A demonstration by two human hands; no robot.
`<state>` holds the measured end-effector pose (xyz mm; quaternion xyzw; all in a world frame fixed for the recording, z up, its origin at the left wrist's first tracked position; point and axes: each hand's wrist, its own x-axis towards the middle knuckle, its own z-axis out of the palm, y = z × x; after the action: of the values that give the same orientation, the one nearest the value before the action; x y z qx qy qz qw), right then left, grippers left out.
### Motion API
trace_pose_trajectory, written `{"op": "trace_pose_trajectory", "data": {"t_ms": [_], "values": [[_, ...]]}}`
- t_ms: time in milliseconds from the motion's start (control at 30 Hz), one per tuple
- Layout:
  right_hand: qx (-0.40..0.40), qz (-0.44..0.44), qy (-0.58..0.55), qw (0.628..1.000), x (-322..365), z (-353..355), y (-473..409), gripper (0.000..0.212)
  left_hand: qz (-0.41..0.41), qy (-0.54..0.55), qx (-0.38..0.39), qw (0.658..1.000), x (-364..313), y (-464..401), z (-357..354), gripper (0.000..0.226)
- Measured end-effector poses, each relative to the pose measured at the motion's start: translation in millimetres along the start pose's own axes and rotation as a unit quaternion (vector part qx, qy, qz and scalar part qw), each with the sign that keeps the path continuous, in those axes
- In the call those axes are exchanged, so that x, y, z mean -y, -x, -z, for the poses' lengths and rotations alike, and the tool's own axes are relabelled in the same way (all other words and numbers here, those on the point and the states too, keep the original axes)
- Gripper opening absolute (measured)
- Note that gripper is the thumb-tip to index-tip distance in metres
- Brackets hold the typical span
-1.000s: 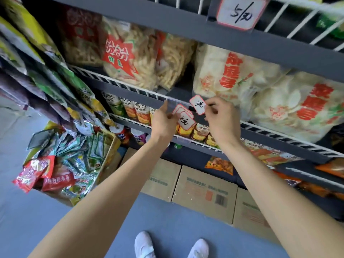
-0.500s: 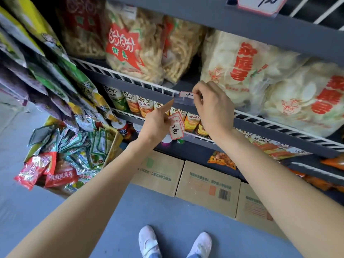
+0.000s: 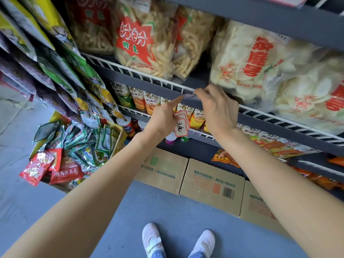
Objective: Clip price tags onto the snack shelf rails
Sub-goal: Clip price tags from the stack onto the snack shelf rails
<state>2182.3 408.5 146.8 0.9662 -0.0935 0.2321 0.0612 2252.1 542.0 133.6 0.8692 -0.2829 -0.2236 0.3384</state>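
A clear plastic price-tag clip (image 3: pixel 189 97) sits on the white wire rail (image 3: pixel 141 74) of the grey middle shelf. My right hand (image 3: pixel 216 107) covers most of it, fingers curled over the clip and rail; the tag's face is hidden. My left hand (image 3: pixel 164 118) is just left of it, index finger stretched up to touch the clip's left end, while its other fingers hold a small stack of red-edged white price tags (image 3: pixel 181 123) with handwriting on the front one.
Big bags of shrimp sticks (image 3: pixel 141 45) and white crackers (image 3: pixel 260 64) fill the shelf above the rail. Boxed snacks (image 3: pixel 151 99) stand on the shelf below. Hanging packets (image 3: pixel 46 58) crowd the left, over a box of sachets (image 3: pixel 78 146). Cardboard cartons (image 3: pixel 212 185) line the floor.
My right hand carried one tag up from beside the stack and pressed it down onto the shelf rail, its face now hidden. The left hand followed, its index finger reaching the clip.
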Motion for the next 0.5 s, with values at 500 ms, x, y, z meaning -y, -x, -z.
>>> {"op": "trace_pose_trajectory", "data": {"t_ms": [500], "values": [[0.077,-0.021,0.094,0.992,12,4,12,0.042,0.014,0.041,0.003,0.999,1,-6,3,0.062]]}}
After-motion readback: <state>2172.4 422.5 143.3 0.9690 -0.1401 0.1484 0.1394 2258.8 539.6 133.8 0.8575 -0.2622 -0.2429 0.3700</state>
